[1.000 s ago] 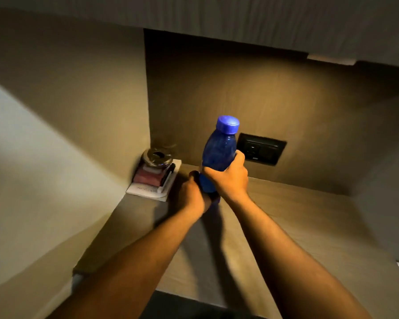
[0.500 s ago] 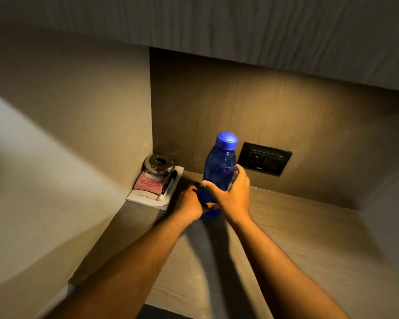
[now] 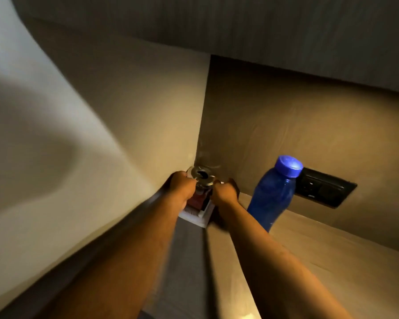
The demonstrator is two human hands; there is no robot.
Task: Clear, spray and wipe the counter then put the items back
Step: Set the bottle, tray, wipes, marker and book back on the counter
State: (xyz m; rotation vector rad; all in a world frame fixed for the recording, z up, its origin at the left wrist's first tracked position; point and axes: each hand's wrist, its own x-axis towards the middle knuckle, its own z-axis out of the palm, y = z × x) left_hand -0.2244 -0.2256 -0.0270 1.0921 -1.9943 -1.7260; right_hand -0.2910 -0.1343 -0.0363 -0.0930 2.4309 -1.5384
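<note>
Both hands at the corner stack. Left hand (image 3: pixel 182 186) grip curled, fingers on the left rim of the round metal ashtray (image 3: pixel 200 177); whether it truly clamps the ashtray or the stack beneath is blurred, looks like holding. Right hand (image 3: pixel 225 192) grip also curled, knuckles up, at the right side of the ashtray, fingertips hidden, so cannot tell what exactly it pinches. Ashtray is shiny steel, disc-shaped with a dark centre hole, sitting on top of a reddish-brown flat item (image 3: pixel 197 200), which lies on a white notepad (image 3: pixel 194 217); any print on the pad is unreadable, motion blur. Blue bottle (image 3: pixel 273 194) stands free on the tabletop (image 3: pixel 320 254) to the right of the ashtray, just beside the right forearm, no hand on it: translucent blue plastic, rounded shoulders, opaque blue screw cap, no readable label. Black wall socket plate (image 3: pixel 325 188) behind the bottle, right of the ashtray, small pale marking unreadable. Tabletop is matte wood-grain laminate; back panel same grain. Smooth pale wall (image 3: pixel 101 134) left of the ashtray.
</note>
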